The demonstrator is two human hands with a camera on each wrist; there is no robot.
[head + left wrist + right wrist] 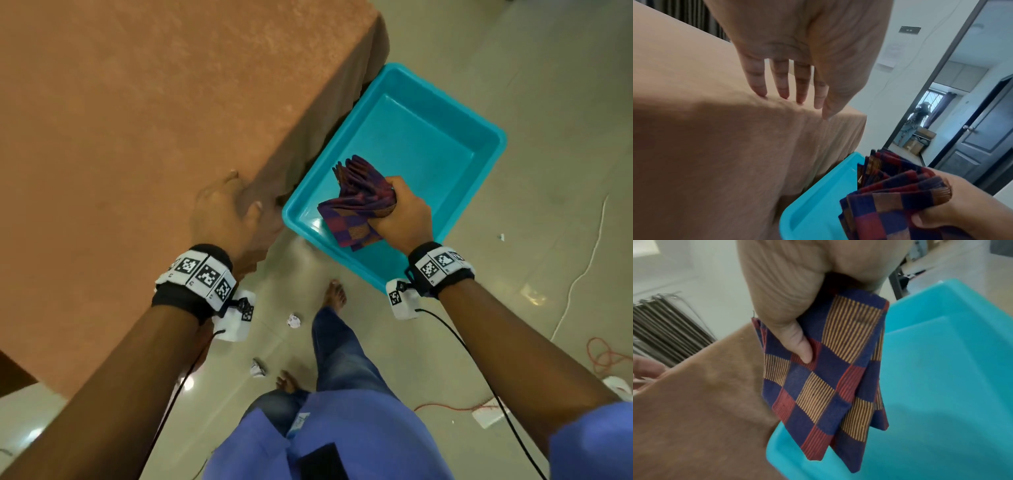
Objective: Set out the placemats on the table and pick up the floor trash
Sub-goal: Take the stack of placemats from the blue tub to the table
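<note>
Head view, table: the table (137, 137), draped in a brown cloth, fills the left of the picture and carries no placemat on the part that shows, so by my reading the setting-out has not begun.
Tub: a turquoise tub (479, 137) sits beside the table's corner (whether on the floor or on a low stand I cannot tell). Its bare bottom shows, with nothing in it but what the right hand holds above it.
Placemats: the placemats (356, 202) are a folded, fanned bundle of blue, red and orange checked cloth, up in the air over the near end of the tub. The left wrist view shows several layers fanning out, so probably the whole set is in one grip.
Right hand: the right hand (400, 214) is clenched round one end of the bundle, thumb pressed on the top face as the right wrist view shows.
Left hand: the left hand (226, 209) lies flat with straight fingers (756, 79) on the cloth at the table's edge, holding nothing.
Floor trash: two crumpled white paper scraps (294, 321) and (257, 367) lie on the tiles near the person's feet, and a smaller white bit (501, 236) lies right of the tub, all untouched.
Progress: early. The mats are in hand; laying each one on the table is left, and all of the trash pickup.
</note>
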